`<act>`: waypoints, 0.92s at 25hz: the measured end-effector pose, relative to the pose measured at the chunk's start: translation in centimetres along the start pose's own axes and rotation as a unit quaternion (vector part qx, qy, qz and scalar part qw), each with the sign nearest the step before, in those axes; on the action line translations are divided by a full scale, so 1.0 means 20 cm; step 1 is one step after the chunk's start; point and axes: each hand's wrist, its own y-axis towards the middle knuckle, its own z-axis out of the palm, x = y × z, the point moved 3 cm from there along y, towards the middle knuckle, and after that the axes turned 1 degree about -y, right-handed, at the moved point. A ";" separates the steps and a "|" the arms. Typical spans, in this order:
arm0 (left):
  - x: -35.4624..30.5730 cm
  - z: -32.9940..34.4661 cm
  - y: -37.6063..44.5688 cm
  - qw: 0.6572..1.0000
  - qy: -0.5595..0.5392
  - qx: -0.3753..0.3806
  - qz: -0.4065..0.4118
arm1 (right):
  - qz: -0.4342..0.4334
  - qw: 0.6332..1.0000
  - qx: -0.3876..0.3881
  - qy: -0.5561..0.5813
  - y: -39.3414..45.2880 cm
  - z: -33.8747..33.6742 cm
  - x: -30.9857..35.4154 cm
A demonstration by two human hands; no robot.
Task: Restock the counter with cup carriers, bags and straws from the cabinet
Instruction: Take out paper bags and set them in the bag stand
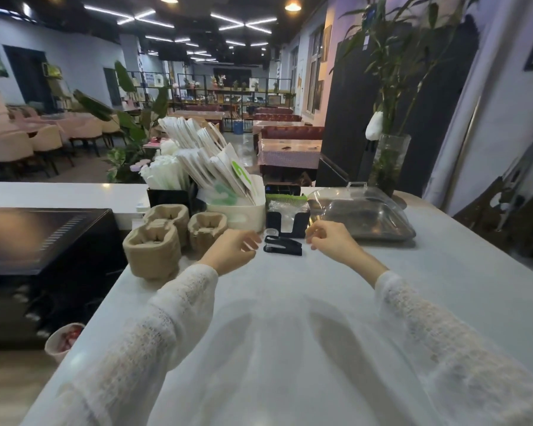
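Brown pulp cup carriers [154, 247] stand in stacks at the counter's left, with a smaller stack [206, 230] beside them. Behind them a white bin [243, 212] holds many white paper bags [203, 149], and a black holder [166, 196] is full of wrapped straws [165, 172]. My left hand [233, 250] hovers over the counter just right of the carriers, fingers loosely curled, holding nothing. My right hand [330, 239] hovers near a black holder of clear plastic bags [286, 215], fingers also loosely curled and empty.
A black stapler [283, 245] lies between my hands. A metal tray under a clear lid [360, 215] sits at the right, a glass vase with bamboo [388, 161] behind it. A dark screen [40, 238] stands left. The white counter [290, 302] stretches toward me.
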 end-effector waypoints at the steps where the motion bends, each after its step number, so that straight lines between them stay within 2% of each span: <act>1: 0.00 -0.01 -0.08 1.000 -0.001 -0.003 -0.007 | -0.001 1.000 0.001 0.005 -0.06 0.02 0.02; 9: 0.03 -0.27 -0.75 0.989 -0.100 -0.061 -0.095 | -0.015 0.995 0.030 0.093 -0.41 0.26 0.35; 17: 0.27 -0.65 -1.29 0.985 -0.083 -0.101 -0.111 | -0.062 0.993 0.085 0.049 -0.66 0.64 0.86; 23: 0.56 -0.98 -1.72 0.986 -0.071 -0.093 -0.122 | -0.075 0.992 0.090 0.047 -0.91 1.06 1.32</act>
